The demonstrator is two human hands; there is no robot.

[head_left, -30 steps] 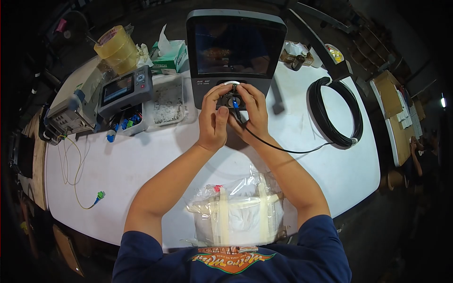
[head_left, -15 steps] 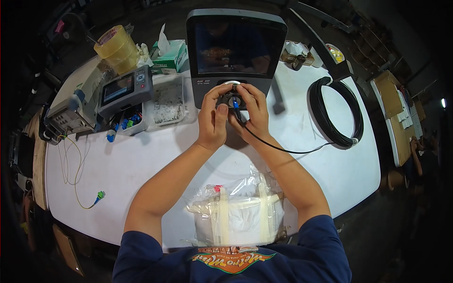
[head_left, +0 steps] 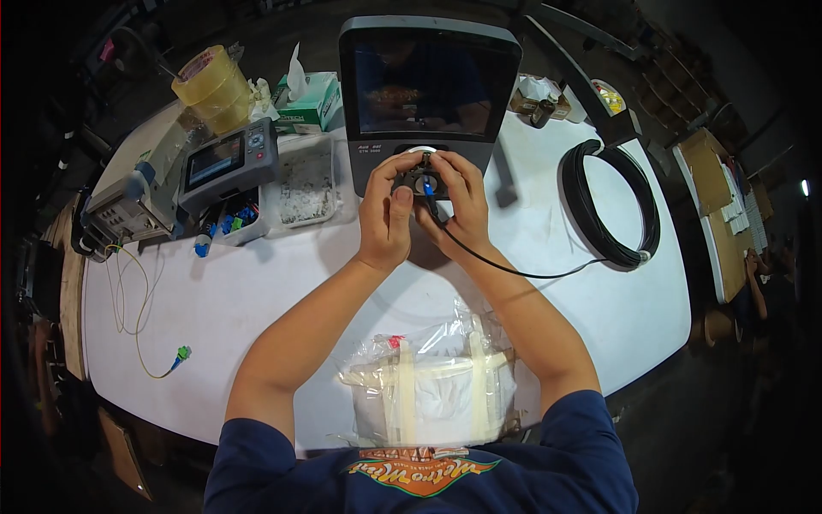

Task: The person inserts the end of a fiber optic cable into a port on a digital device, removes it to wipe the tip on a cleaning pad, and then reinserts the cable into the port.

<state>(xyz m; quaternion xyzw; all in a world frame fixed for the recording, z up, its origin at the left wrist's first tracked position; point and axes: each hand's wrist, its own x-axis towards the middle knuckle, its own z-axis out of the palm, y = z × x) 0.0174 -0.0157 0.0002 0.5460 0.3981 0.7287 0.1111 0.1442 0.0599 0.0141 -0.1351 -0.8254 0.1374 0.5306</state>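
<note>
My left hand (head_left: 390, 206) and my right hand (head_left: 461, 195) are curled around a dark round fixture (head_left: 419, 182) at the lower front of a grey screen unit (head_left: 353, 163). Their index fingertips meet near its top. A blue fiber connector (head_left: 429, 188) points into the middle of this fixture, between the hands. From its back end a black cable (head_left: 505, 269) passes by my right palm and bends off to the right. It reaches a coil of black cable (head_left: 572, 190) lying on the white table (head_left: 214, 317). My fingers partly hide the fixture.
Left stand a handheld tester (head_left: 224, 163), a clear bin (head_left: 342, 206) of scraps, blue connectors (head_left: 240, 218), tape rolls (head_left: 210, 86) and a tissue box (head_left: 317, 103). A yellow fiber lead ends in a green connector (head_left: 182, 353). A plastic-wrapped white bundle (head_left: 437, 398) lies before me.
</note>
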